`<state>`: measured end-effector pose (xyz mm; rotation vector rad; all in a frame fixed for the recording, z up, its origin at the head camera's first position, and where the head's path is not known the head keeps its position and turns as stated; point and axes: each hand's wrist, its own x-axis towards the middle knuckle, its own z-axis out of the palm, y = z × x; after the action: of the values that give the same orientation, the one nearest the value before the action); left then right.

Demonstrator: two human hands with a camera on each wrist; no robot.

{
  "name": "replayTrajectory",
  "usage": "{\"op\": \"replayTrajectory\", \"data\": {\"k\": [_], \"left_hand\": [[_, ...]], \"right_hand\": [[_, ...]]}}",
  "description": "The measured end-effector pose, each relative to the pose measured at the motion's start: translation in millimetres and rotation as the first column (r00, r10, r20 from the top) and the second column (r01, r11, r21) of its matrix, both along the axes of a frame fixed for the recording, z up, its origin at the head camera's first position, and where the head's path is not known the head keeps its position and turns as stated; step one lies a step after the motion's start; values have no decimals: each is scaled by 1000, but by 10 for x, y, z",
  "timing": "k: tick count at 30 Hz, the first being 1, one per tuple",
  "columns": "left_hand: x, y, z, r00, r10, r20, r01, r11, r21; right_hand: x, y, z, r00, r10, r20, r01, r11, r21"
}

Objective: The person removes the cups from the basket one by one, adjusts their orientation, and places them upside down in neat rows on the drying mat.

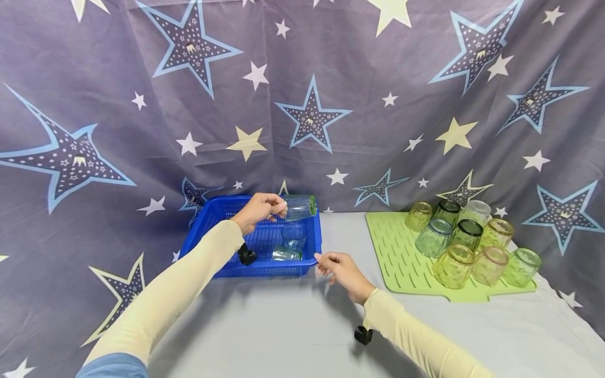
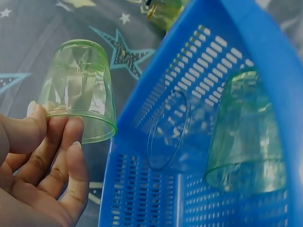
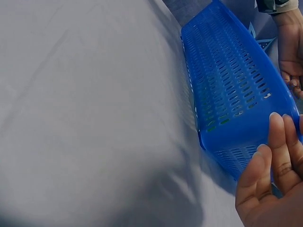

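Observation:
My left hand (image 1: 261, 209) pinches a pale green glass (image 1: 300, 207) by its rim, thumb outside and fingertips at the mouth. The glass lies sideways over the right part of a blue plastic basket (image 1: 202, 223), its base pointing right. In the left wrist view this glass (image 2: 78, 85) shows faceted sides, beside the basket wall (image 2: 265, 52). Inside the basket are a bluish glass (image 1: 294, 235) and a green-tinted glass (image 1: 287, 254) lying on its side. My right hand (image 1: 344, 274) holds the basket's near right corner, fingers (image 3: 279, 146) against the outer wall.
Right of the basket, a light green drying mat (image 1: 394, 262) bears several coloured glasses, among them a yellow glass (image 1: 454, 266), a pink glass (image 1: 490, 265) and a blue glass (image 1: 433, 238). A star-patterned curtain (image 1: 302, 63) hangs behind the grey-white tabletop (image 1: 264, 325).

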<state>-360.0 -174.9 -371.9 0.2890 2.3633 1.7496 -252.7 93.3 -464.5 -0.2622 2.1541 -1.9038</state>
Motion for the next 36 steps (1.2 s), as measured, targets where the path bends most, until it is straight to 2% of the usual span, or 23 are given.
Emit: {"op": "replayTrajectory", "data": {"k": [5,10,15,18,21,24,29,33,36], "left_hand": [[96,59,25,998,-53,16,53,998,32],[145,114,30,992,-122,15,121,992,22],[171,117,7,986,-167,19,167,986,14],[203,122,-14,981,-191,30,190,981,26],[243,138,-33,976,-213,39,211,977,41],[268,163,-58,972,-234,37,232,971,53],[304,213,-111,963,-264,54,257,960,111],[330,244,-125,961,-268,70,258,957,135],[346,257,-126,959,-275,71,267,957,111]], "right_hand": [[4,5,35,1000,-9,3,9,1000,-4],[1,-2,43,999,-33,7,33,999,-13],[-65,-1,60,999,-29,34,30,999,-23],[-127,26,107,998,-62,24,63,997,-38],[-177,60,169,995,-103,-13,102,994,-41],[-217,79,248,989,-123,-86,119,992,-46],[-239,47,320,962,-159,-221,136,984,-116],[-238,36,336,948,-187,-258,147,975,-165],[-233,42,342,943,-201,-265,154,970,-186]]}}
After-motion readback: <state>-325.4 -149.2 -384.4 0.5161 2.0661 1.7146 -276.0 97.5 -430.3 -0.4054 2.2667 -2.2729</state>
